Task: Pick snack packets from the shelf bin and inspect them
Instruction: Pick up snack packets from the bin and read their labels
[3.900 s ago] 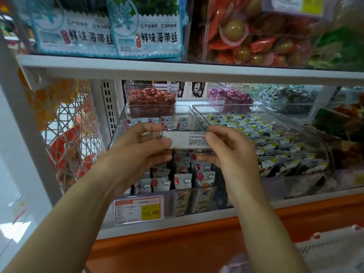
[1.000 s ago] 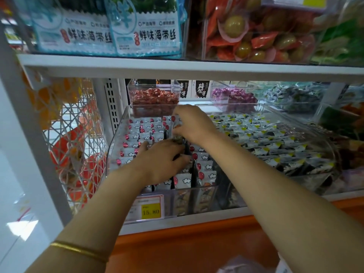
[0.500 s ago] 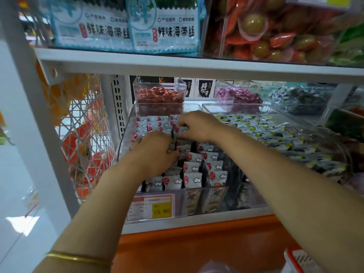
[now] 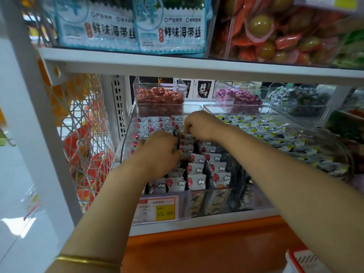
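Both hands are inside the clear shelf bin (image 4: 208, 200) on the lower shelf, above the price tag (image 4: 157, 209). The snack packets (image 4: 197, 168), white with a red dot and cloud print, stand on edge in tight front-to-back rows, presumably so that each one shows its top and can be pulled out singly. The right hand (image 4: 199, 125) reaches in from above, towards the back of the rows. Its fingers are curled and appear to pinch the upper edge of one dark-sided packet (image 4: 176, 135), which stands upright between the two hands. The left hand (image 4: 159, 152) lies palm-down on the adjacent row with its fingertips buried among the packets, so I cannot tell whether it grips anything. My judgement is that it parts or steadies the row so the neighbours stay put. No packet has been lifted clear of the bin, so inspection has not begun. The neighbouring bin (image 4: 334, 146) of yellow-cornered packets is untouched.
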